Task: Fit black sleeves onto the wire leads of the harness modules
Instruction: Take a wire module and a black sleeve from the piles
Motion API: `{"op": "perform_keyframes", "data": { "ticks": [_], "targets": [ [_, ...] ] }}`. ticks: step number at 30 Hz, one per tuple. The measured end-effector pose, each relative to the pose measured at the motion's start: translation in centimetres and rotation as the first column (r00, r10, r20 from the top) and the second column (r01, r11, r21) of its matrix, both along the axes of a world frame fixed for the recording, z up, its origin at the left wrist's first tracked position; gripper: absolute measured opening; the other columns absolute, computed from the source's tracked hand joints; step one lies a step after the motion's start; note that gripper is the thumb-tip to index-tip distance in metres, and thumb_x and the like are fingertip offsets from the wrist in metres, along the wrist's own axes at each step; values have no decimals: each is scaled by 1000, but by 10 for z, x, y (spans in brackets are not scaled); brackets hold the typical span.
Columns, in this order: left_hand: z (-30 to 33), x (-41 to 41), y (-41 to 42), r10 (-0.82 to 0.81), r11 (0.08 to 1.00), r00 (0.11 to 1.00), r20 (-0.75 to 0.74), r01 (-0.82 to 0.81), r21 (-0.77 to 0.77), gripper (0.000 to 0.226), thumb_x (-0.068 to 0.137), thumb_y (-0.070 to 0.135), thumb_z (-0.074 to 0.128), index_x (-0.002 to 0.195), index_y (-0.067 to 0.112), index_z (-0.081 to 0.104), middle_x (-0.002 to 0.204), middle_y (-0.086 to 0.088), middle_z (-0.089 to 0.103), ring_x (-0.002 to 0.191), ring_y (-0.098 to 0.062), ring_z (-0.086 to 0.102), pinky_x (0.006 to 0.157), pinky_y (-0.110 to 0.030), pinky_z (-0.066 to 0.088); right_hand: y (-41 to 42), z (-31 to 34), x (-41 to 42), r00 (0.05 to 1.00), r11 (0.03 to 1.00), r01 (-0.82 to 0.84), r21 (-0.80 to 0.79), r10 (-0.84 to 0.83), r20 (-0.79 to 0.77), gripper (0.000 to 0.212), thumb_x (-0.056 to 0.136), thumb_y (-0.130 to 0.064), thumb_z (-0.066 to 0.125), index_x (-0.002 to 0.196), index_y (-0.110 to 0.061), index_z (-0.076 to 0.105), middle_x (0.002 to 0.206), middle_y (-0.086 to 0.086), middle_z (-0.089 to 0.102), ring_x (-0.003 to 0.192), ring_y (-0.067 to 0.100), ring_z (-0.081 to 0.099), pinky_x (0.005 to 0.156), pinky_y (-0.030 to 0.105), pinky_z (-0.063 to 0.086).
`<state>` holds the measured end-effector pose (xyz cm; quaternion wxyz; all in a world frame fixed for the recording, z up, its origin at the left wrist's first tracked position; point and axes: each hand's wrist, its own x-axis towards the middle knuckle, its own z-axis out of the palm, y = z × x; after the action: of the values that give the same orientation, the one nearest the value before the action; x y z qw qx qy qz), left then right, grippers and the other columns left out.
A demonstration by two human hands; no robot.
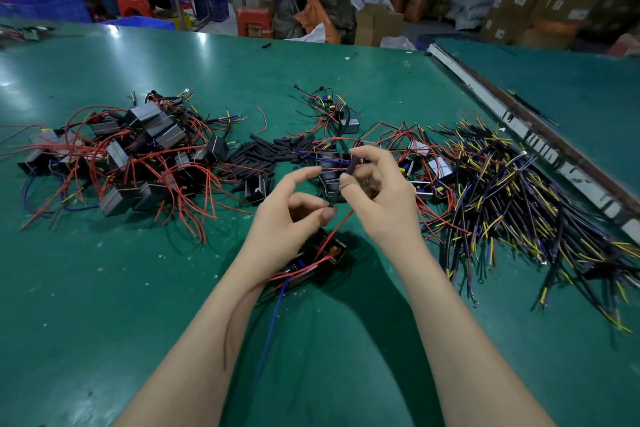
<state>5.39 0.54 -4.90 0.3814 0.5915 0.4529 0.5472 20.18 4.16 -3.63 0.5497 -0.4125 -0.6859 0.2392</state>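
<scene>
My right hand pinches a black sleeve between thumb and forefinger, held tilted above the table. My left hand grips the sleeve's lower end, where a red wire lead enters it. That lead runs down to a black harness module lying on the green table under my left wrist, with a blue wire trailing toward me. A heap of loose black sleeves lies beyond my hands.
A pile of modules with red leads lies to the left. More modules and a large bundle of black, yellow and purple wires lie to the right. A metal rail runs along the table's right edge.
</scene>
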Motion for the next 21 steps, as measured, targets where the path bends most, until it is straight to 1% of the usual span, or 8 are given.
{"op": "perform_keyframes", "data": {
  "ticks": [3,5,7,10,11,13,16,21],
  "targets": [
    [1,1,0,37,998,999,27,-39,46,64,79,0,72,119,42,45,89,5,58,64,-6,56,68,-18,47,-2,-3,-3,995,999,-34,1,34,89,35,81,-24,61,114,-32,51,70,-20,59,56,1,51,60,12,36],
    [1,0,0,28,999,998,62,-30,18,63,79,2,72,120,41,44,93,3,55,61,-4,56,67,-16,47,-3,-3,-4,995,1000,-5,13,4,100,42,81,-24,61,120,-27,49,69,-17,59,58,1,52,62,17,39],
    [2,-4,1,-12,998,997,72,16,-57,57,78,6,73,118,36,45,89,1,60,65,-5,57,70,-16,48,-2,-2,-3,997,999,38,16,-39,73,44,80,-24,62,121,-29,47,69,-16,60,58,3,50,64,26,42],
    [-1,-7,2,-94,992,994,-52,89,-93,49,77,1,74,115,25,54,75,2,64,67,-6,56,72,-15,45,0,0,0,999,998,52,-30,-52,1,45,81,-21,64,121,-29,45,68,-19,62,59,8,49,66,33,43],
    [-2,-7,2,-99,992,991,-85,92,-82,47,77,0,73,114,24,56,72,5,64,66,-4,56,72,-14,45,1,0,0,999,998,41,-46,-42,-17,44,82,-19,65,120,-29,45,68,-19,62,60,8,49,66,32,42],
    [-3,-6,2,-60,998,993,-99,55,-44,48,77,0,73,109,31,54,68,9,65,66,-4,57,71,-12,44,-1,0,-1,1000,997,7,-75,-9,-28,45,82,-15,68,117,-31,44,67,-19,63,61,6,51,67,26,41],
    [-5,-6,4,41,999,995,-92,-42,-6,49,77,5,75,104,38,52,70,11,67,69,-4,60,74,-15,46,-3,1,-3,999,994,-35,-100,37,23,48,82,-10,71,117,-30,45,65,-21,63,59,-2,51,66,13,39],
    [-6,-2,4,70,997,996,-60,-72,-26,46,76,8,76,102,36,51,75,5,66,70,-5,60,72,-17,46,-6,5,-3,999,992,-42,-120,44,14,46,82,-11,72,117,-28,47,68,-14,65,65,-5,53,69,10,37]
  ]
}}
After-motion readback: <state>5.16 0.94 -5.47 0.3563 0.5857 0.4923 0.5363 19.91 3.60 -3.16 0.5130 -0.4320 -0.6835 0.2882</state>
